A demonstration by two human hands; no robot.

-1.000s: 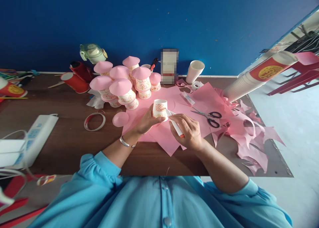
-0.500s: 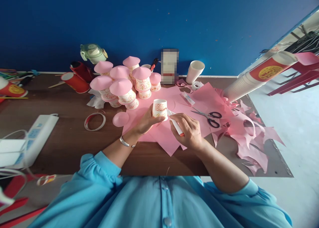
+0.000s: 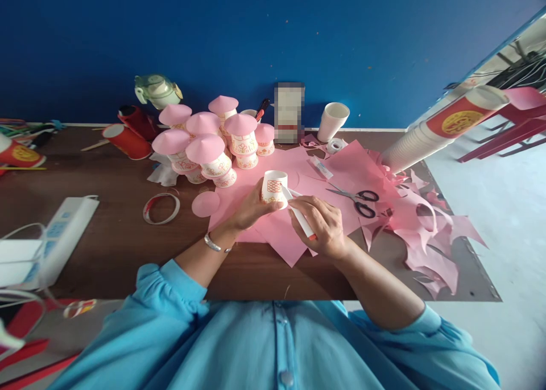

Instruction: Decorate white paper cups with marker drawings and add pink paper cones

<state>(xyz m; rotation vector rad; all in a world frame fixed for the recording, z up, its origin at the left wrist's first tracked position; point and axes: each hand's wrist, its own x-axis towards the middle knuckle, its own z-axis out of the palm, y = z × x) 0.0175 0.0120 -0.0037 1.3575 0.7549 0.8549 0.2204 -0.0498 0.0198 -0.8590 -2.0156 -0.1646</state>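
Note:
My left hand (image 3: 251, 207) is closed around a white paper cup (image 3: 273, 187) that carries an orange-red lattice and small floral marks. In my right hand (image 3: 322, 224) a white marker (image 3: 302, 218) with an orange-red end is gripped, its tip at the cup's right side. Pink sheets of paper (image 3: 284, 248) lie beneath both hands. Beyond my left hand stand several decorated paper cups with pink cone tops (image 3: 206, 149). A pink paper circle (image 3: 205, 204) lies to the left of that hand.
Scissors (image 3: 354, 196), a glue tube (image 3: 321, 167) and pink scraps (image 3: 426, 225) lie to the right. A long stack of paper cups (image 3: 420, 142) leans there. Tape (image 3: 161, 208), red cups (image 3: 127, 141) and a power strip (image 3: 66, 236) are on the left.
The marker's tip has shifted slightly up and left against the cup's drawn side. Both hands keep their hold, and the surrounding things stay as they were.

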